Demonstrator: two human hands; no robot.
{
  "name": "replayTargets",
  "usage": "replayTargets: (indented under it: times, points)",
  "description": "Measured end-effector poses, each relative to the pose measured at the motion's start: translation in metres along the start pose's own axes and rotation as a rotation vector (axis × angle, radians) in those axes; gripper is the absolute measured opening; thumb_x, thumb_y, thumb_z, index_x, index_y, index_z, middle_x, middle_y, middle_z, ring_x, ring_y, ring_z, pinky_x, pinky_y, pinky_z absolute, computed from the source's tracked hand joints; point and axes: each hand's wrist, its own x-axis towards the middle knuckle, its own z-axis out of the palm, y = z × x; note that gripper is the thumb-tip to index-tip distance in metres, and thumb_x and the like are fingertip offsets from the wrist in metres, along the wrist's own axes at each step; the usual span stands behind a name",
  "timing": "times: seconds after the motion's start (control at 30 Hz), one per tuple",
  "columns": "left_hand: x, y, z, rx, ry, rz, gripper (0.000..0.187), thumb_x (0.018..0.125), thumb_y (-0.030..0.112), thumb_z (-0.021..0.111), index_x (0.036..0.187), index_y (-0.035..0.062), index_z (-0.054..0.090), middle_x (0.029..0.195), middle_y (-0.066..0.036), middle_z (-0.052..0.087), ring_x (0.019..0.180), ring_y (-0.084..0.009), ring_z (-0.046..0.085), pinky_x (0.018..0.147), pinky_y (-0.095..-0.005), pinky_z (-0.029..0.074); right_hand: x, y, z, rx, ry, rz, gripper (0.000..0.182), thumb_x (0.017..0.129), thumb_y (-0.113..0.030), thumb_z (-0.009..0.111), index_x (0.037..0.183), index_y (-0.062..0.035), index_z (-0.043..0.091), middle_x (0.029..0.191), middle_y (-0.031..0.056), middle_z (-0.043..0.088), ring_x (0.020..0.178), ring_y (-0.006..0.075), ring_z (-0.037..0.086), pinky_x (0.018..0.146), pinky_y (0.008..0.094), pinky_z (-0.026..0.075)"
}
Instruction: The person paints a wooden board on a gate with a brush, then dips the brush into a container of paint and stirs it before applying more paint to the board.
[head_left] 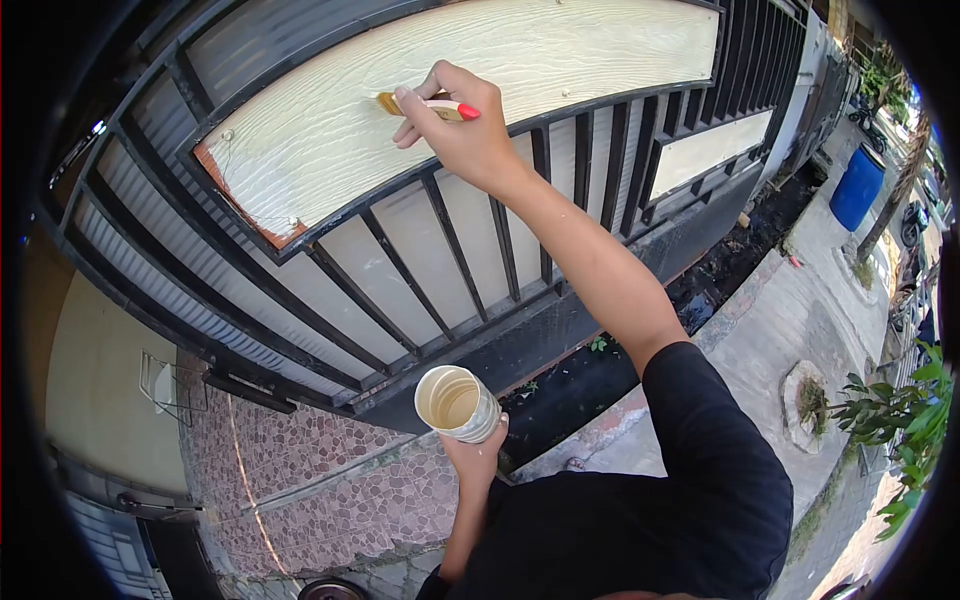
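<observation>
My right hand grips a paintbrush with a pale handle and a red end. Its bristles touch a cream-painted board with a wood-grain surface, set in the black metal fence. Reddish-brown shows along the board's left end and lower left corner, while the rest is cream. Lower down, my left hand is wrapped round a cut plastic container holding cream paint. The container is tilted a little, its open top facing up toward me. Most of the left-hand fingers are hidden behind it.
Black fence bars run below the board. A second pale panel sits further right. Beneath the fence lies a dark water-filled ditch, with concrete pavement beyond. A blue barrel and a leafy plant stand at right.
</observation>
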Motion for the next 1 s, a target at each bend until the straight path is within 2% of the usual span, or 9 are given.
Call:
replayTargets:
  times: [0.03, 0.1, 0.27, 0.4, 0.47, 0.6, 0.73, 0.83, 1.0]
  points:
    - [-0.001, 0.002, -0.001, 0.004, -0.02, -0.026, 0.065, 0.08, 0.002, 0.093, 0.134, -0.0014, 0.058, 0.125, -0.013, 0.072, 0.115, -0.0225, 0.073, 0.106, -0.0397, 0.056, -0.001, -0.002, 0.002, 0.188, -0.052, 0.107, 0.026, 0.109, -0.012, 0.072, 0.09, -0.0009, 0.057, 0.082, 0.0166, 0.075, 0.075, 0.0243, 0.083, 0.063, 0.0327, 0.065]
    - [-0.006, 0.004, -0.001, 0.021, 0.003, -0.01, 0.064, 0.08, 0.001, 0.093, 0.134, -0.0016, 0.059, 0.124, -0.012, 0.073, 0.114, -0.0223, 0.073, 0.105, -0.0396, 0.057, 0.017, 0.027, -0.046, 0.179, 0.133, 0.184, 0.024, 0.109, -0.013, 0.071, 0.094, -0.0017, 0.057, 0.083, 0.0176, 0.076, 0.08, 0.0275, 0.084, 0.07, 0.0307, 0.066]
    - [-0.018, 0.013, 0.001, 0.012, 0.038, 0.017, 0.064, 0.08, 0.002, 0.093, 0.135, -0.0022, 0.059, 0.123, -0.013, 0.073, 0.114, -0.022, 0.073, 0.105, -0.0393, 0.057, 0.044, 0.049, -0.155, -0.464, 0.589, 0.047, 0.027, 0.109, -0.009, 0.068, 0.088, 0.0013, 0.055, 0.075, 0.0156, 0.073, 0.074, 0.0289, 0.083, 0.063, 0.0306, 0.061]
    - [-0.024, -0.002, 0.002, 0.093, 0.096, 0.044, 0.064, 0.08, 0.004, 0.094, 0.134, -0.0024, 0.06, 0.121, -0.012, 0.074, 0.111, -0.0231, 0.074, 0.103, -0.0396, 0.057, 0.049, 0.04, -0.065, -0.445, 0.356, -0.179, 0.027, 0.103, -0.006, 0.073, 0.085, 0.0022, 0.055, 0.077, 0.0162, 0.065, 0.059, 0.0291, 0.07, 0.06, 0.0427, 0.056]
    - [-0.023, -0.003, 0.009, 0.067, 0.127, 0.045, 0.063, 0.08, 0.005, 0.094, 0.133, -0.0025, 0.061, 0.121, -0.012, 0.075, 0.11, -0.0234, 0.074, 0.103, -0.0398, 0.057, 0.038, 0.022, -0.003, -0.321, 0.155, -0.27, 0.026, 0.102, -0.004, 0.074, 0.087, 0.0029, 0.054, 0.08, 0.0159, 0.061, 0.06, 0.0275, 0.072, 0.053, 0.0372, 0.056]
    - [-0.018, 0.009, 0.018, 0.089, 0.085, 0.015, 0.059, 0.08, 0.005, 0.094, 0.13, -0.0027, 0.063, 0.119, -0.012, 0.075, 0.109, -0.0224, 0.074, 0.102, -0.0396, 0.057, 0.025, -0.017, 0.009, 0.258, -0.077, 0.089, 0.028, 0.106, -0.01, 0.074, 0.086, 0.0001, 0.057, 0.082, 0.0118, 0.07, 0.076, 0.0243, 0.083, 0.062, 0.0305, 0.063]
    - [-0.02, 0.008, 0.021, 0.078, 0.095, 0.04, 0.057, 0.079, 0.005, 0.094, 0.128, -0.0019, 0.065, 0.12, -0.012, 0.076, 0.11, -0.0221, 0.075, 0.103, -0.0393, 0.057, 0.048, 0.046, -0.107, 0.006, 0.319, 0.086, 0.025, 0.111, -0.014, 0.069, 0.094, -0.0011, 0.058, 0.083, 0.0194, 0.079, 0.084, 0.0274, 0.085, 0.074, 0.0289, 0.065]
    - [-0.023, 0.004, 0.025, 0.079, 0.097, 0.045, 0.057, 0.079, 0.004, 0.094, 0.128, -0.002, 0.065, 0.12, -0.011, 0.075, 0.11, -0.0219, 0.074, 0.103, -0.0391, 0.057, 0.043, 0.07, -0.175, -0.421, 0.59, -0.041, 0.021, 0.107, -0.005, 0.07, 0.09, 0.0017, 0.06, 0.08, 0.0125, 0.071, 0.075, 0.0264, 0.083, 0.064, 0.0327, 0.061]
    - [-0.025, -0.003, 0.035, 0.088, 0.059, -0.023, 0.059, 0.08, 0.004, 0.094, 0.13, -0.0016, 0.064, 0.121, -0.012, 0.075, 0.112, -0.0223, 0.074, 0.104, -0.0394, 0.056, 0.003, 0.061, -0.099, -0.528, 0.207, -0.229, 0.021, 0.105, -0.004, 0.072, 0.088, 0.0011, 0.06, 0.084, 0.0134, 0.069, 0.062, 0.0243, 0.075, 0.06, 0.0366, 0.055]
